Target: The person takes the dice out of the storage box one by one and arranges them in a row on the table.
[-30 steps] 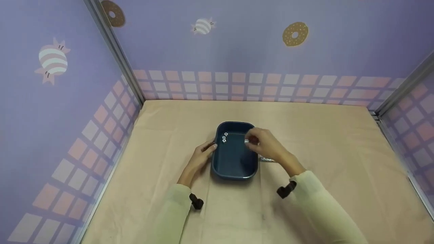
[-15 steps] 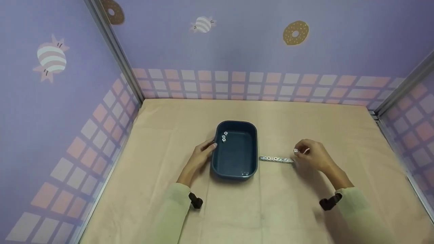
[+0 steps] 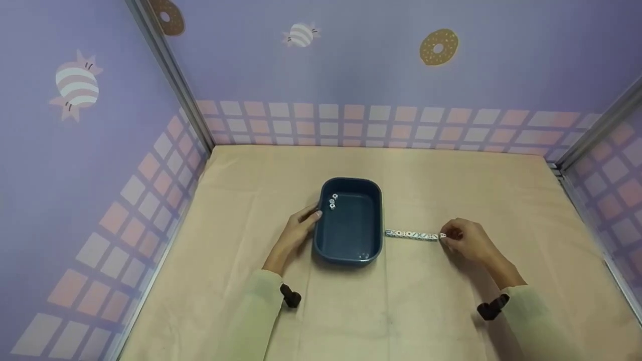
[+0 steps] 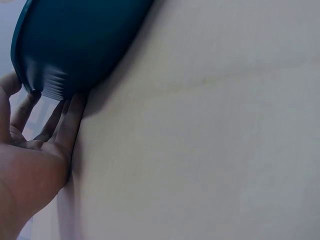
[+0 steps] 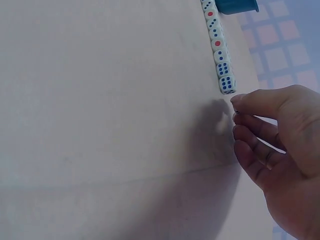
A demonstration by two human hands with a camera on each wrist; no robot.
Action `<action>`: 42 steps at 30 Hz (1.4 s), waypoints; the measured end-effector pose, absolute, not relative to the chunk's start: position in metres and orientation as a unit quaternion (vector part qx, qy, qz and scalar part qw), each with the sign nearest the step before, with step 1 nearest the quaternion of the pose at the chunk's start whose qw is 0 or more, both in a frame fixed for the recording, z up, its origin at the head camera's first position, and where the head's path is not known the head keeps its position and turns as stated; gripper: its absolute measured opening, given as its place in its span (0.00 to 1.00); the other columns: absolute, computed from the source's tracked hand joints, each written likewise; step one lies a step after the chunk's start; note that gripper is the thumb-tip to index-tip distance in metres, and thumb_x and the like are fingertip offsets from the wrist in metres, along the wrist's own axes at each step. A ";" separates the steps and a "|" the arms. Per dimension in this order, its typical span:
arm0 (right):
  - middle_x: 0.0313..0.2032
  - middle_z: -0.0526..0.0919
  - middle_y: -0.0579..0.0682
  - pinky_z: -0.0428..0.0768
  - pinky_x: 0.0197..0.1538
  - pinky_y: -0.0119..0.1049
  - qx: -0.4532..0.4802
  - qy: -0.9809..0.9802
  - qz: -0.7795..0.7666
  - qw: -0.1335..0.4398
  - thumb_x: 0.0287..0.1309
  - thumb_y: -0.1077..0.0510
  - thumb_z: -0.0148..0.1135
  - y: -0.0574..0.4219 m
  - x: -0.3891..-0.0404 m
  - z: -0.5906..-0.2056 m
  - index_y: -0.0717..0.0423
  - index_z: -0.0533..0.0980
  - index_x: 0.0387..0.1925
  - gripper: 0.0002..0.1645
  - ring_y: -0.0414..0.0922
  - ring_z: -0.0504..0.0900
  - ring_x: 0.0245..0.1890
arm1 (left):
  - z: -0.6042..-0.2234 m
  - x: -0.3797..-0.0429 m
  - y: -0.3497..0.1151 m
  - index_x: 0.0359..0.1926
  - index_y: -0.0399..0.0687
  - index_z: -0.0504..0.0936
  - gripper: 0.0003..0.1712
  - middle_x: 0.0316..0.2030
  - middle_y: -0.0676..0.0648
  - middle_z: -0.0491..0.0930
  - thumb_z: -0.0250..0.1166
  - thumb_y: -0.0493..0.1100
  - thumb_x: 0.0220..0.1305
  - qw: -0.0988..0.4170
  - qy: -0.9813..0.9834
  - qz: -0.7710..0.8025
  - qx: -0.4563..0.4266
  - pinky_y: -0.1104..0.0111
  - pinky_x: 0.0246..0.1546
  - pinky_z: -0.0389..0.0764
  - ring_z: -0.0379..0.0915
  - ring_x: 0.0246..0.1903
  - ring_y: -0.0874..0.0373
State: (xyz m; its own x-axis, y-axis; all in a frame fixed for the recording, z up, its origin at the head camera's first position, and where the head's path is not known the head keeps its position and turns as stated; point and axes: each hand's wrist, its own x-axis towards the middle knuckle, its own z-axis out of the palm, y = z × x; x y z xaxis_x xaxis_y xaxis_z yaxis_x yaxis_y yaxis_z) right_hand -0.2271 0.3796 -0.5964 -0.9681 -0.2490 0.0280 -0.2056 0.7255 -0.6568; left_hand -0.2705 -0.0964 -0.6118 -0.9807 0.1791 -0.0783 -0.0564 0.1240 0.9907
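Note:
A dark blue rectangular box point(image 3: 349, 228) stands on the cloth. My left hand point(image 3: 295, 231) holds its left wall, thumb at the rim and the other fingers against the outside. Three white dice point(image 3: 332, 201) lie inside, near the far left corner. A straight row of dice point(image 3: 411, 235), white with blue and red pips, runs right from beside the box. At the row's right end, my right hand point(image 3: 466, 239) pinches a single die point(image 3: 442, 235) between thumb and forefinger. In the right wrist view, that die is mostly hidden by the fingertips, just off the row's last die point(image 5: 227, 85).
A beige cloth point(image 3: 426, 311) with creases covers the table. Purple walls point(image 3: 351, 75) with donut and candy prints close off the back and both sides. Grey metal posts point(image 3: 170, 75) stand at the corners.
My right hand moves from over the box to the right with a die, then lowers to the row's right end. The left hand and box stay in place.

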 end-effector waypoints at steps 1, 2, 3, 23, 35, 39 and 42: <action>0.41 0.84 0.53 0.83 0.40 0.35 -0.122 0.928 -0.352 0.031 0.65 0.70 0.70 0.379 -0.227 -0.597 0.62 0.84 0.46 0.09 0.47 0.82 0.38 | -0.612 -0.271 -0.096 0.77 0.48 0.73 0.32 0.76 0.42 0.68 0.63 0.54 0.78 0.088 0.744 0.661 0.041 0.54 0.75 0.67 0.64 0.75 0.44; 0.41 0.84 0.54 0.82 0.38 0.33 -0.121 0.927 -0.355 0.031 0.65 0.71 0.70 0.379 -0.227 -0.598 0.62 0.84 0.46 0.09 0.47 0.81 0.37 | -0.612 -0.271 -0.096 0.76 0.48 0.73 0.32 0.76 0.42 0.69 0.63 0.54 0.78 0.086 0.744 0.661 0.041 0.54 0.76 0.66 0.63 0.76 0.44; 0.41 0.84 0.54 0.82 0.37 0.32 -0.119 0.926 -0.358 0.030 0.65 0.71 0.70 0.379 -0.227 -0.599 0.62 0.84 0.46 0.10 0.47 0.81 0.37 | -0.612 -0.271 -0.096 0.76 0.48 0.73 0.32 0.76 0.42 0.69 0.63 0.54 0.78 0.085 0.744 0.661 0.042 0.54 0.76 0.66 0.63 0.76 0.44; 0.41 0.81 0.53 0.79 0.34 0.30 -0.121 0.915 -0.382 0.038 0.63 0.68 0.73 0.380 -0.227 -0.606 0.61 0.85 0.47 0.11 0.47 0.77 0.36 | -0.612 -0.271 -0.096 0.77 0.48 0.72 0.31 0.76 0.42 0.68 0.63 0.51 0.79 0.090 0.737 0.668 0.052 0.55 0.74 0.69 0.63 0.76 0.44; 0.40 0.80 0.51 0.75 0.37 0.32 -0.116 0.921 -0.369 0.035 0.64 0.65 0.74 0.376 -0.229 -0.609 0.58 0.86 0.47 0.10 0.48 0.74 0.38 | -0.612 -0.272 -0.096 0.77 0.50 0.73 0.31 0.76 0.43 0.69 0.63 0.52 0.79 0.096 0.733 0.673 0.039 0.54 0.74 0.69 0.63 0.76 0.45; 0.39 0.79 0.51 0.74 0.37 0.33 -0.119 0.923 -0.364 0.031 0.64 0.65 0.74 0.376 -0.229 -0.610 0.57 0.86 0.46 0.10 0.48 0.73 0.37 | -0.612 -0.272 -0.096 0.77 0.49 0.73 0.30 0.75 0.43 0.70 0.62 0.51 0.79 0.091 0.739 0.666 0.044 0.55 0.74 0.68 0.64 0.76 0.45; 0.39 0.79 0.51 0.73 0.37 0.33 -0.120 0.924 -0.362 0.030 0.64 0.65 0.74 0.376 -0.229 -0.610 0.57 0.86 0.46 0.10 0.48 0.73 0.37 | -0.612 -0.273 -0.096 0.76 0.49 0.74 0.30 0.75 0.43 0.71 0.62 0.52 0.79 0.086 0.748 0.656 0.047 0.54 0.76 0.65 0.62 0.77 0.45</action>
